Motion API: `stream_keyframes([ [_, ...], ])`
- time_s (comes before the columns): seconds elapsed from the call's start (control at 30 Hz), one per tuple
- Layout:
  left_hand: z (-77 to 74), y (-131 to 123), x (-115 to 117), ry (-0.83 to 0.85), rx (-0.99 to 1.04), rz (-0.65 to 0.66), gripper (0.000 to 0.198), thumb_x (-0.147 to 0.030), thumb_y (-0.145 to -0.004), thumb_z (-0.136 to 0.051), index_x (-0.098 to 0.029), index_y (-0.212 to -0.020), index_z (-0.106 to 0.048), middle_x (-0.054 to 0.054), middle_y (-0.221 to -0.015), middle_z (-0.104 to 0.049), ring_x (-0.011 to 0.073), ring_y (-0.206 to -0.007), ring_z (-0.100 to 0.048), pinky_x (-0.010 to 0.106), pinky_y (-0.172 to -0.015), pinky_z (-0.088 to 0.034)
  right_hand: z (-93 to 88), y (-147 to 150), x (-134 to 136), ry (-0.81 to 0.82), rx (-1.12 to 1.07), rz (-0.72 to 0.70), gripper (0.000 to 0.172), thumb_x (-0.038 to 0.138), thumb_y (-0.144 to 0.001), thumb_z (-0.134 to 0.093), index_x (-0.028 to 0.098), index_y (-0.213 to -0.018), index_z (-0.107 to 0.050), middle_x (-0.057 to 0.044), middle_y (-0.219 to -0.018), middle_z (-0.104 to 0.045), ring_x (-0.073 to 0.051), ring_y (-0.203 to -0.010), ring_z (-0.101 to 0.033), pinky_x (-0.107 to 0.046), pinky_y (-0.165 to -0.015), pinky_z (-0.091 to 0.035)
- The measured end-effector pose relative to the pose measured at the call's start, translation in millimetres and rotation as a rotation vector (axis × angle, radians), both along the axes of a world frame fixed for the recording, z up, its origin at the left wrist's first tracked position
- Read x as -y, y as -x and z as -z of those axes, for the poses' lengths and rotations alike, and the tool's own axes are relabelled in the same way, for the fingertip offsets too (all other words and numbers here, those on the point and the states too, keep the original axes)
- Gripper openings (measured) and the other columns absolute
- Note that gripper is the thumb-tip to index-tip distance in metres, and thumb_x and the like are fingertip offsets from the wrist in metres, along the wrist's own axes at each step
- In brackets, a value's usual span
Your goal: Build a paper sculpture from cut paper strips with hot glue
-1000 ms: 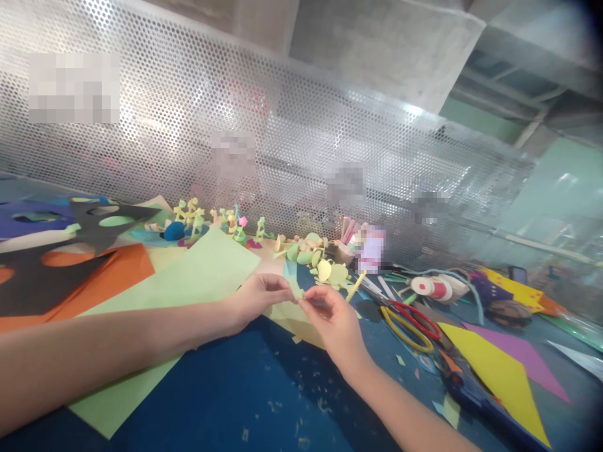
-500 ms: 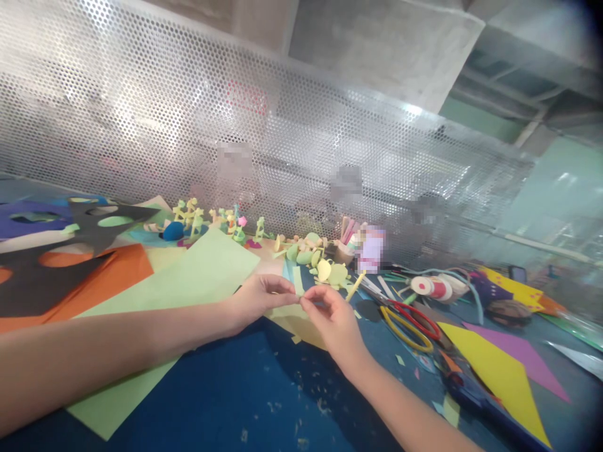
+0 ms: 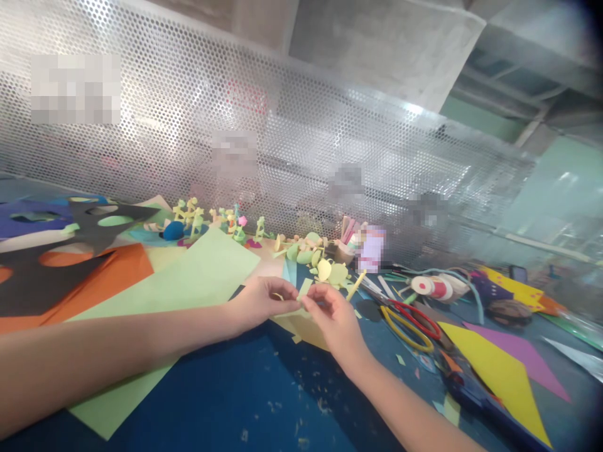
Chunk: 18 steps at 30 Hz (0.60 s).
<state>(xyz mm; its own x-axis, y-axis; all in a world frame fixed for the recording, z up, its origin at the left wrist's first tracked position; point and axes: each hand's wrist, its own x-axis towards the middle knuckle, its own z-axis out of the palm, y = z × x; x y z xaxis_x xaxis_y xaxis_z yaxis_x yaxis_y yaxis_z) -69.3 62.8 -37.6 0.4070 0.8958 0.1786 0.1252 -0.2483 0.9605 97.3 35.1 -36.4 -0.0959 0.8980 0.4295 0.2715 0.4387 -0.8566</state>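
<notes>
Pale green paper strip [image 3: 306,286] sits pinched at its lower end between the fingertips of the left hand [image 3: 261,299] and right hand [image 3: 336,317], above the blue tabletop [image 3: 217,395]. A light green sheet [image 3: 188,279] lies under the left forearm; cut paper pieces [image 3: 337,274] lie just beyond the fingers, scissors [image 3: 409,342] to the right.

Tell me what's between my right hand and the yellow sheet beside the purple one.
In the head view, red and yellow scissor handles, paper scraps and a dark blue tool lie between your right hand and the yellow sheet.
</notes>
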Motion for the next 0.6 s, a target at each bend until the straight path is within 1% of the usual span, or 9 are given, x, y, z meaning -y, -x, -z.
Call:
stream_keyframes([
  [0.2,-0.2,-0.8,0.4,-0.038,-0.017,-0.016,0.026,-0.042,-0.066,-0.065,-0.017,-0.075,-0.064,0.000,-0.072,-0.062,0.0119,-0.063,-0.053,0.022,-0.059,-0.039,-2.2,0.1,2.0,0.012,0.002,0.013,0.017,0.036,-0.076,-0.059,0.019,-0.079,-0.058,-0.002,-0.076,-0.060,-0.017,-0.072,-0.058,-0.028,-0.068,-0.048],
  [0.37,0.6,-0.8,-0.3,-0.050,-0.040,-0.026,0.025,-0.042,-0.067,-0.065,-0.018,-0.074,-0.064,-0.001,-0.072,-0.062,0.0119,-0.063,-0.053,0.022,-0.060,-0.039,-1.4,0.0,0.8,0.030,0.021,0.000,0.017,0.036,-0.076,-0.058,0.019,-0.078,-0.056,-0.002,-0.074,-0.059,-0.017,-0.071,-0.057,-0.028,-0.068,-0.048],
  [0.43,1.1,-0.6,-0.5,-0.042,-0.022,-0.019,0.024,-0.041,-0.067,-0.065,-0.018,-0.074,-0.064,-0.001,-0.072,-0.062,0.0117,-0.063,-0.053,0.022,-0.059,-0.039,0.1,0.4,0.1,0.024,-0.002,0.003,0.017,0.035,-0.076,-0.059,0.020,-0.079,-0.053,-0.001,-0.074,-0.058,-0.016,-0.070,-0.057,-0.027,-0.067,-0.047],
  [0.53,1.5,-0.5,-0.6,-0.032,0.002,-0.011,0.025,-0.041,-0.067,-0.065,-0.018,-0.075,-0.064,-0.001,-0.073,-0.061,0.0116,-0.062,-0.053,0.022,-0.059,-0.039,1.5,1.3,1.1,0.005,-0.064,0.000,0.020,0.033,-0.076,-0.059,0.023,-0.080,-0.043,0.001,-0.072,-0.058,-0.014,-0.067,-0.057,-0.026,-0.063,-0.047],
  [0.6,1.4,-0.5,-0.6,-0.038,0.008,-0.012,0.025,-0.041,-0.067,-0.065,-0.017,-0.076,-0.064,0.000,-0.073,-0.061,0.0122,-0.064,-0.054,0.022,-0.061,-0.040,0.9,1.7,3.8,-0.044,-0.020,0.040,0.019,0.032,-0.078,-0.058,0.023,-0.078,-0.041,0.002,-0.071,-0.057,-0.014,-0.066,-0.057,-0.025,-0.060,-0.046],
])
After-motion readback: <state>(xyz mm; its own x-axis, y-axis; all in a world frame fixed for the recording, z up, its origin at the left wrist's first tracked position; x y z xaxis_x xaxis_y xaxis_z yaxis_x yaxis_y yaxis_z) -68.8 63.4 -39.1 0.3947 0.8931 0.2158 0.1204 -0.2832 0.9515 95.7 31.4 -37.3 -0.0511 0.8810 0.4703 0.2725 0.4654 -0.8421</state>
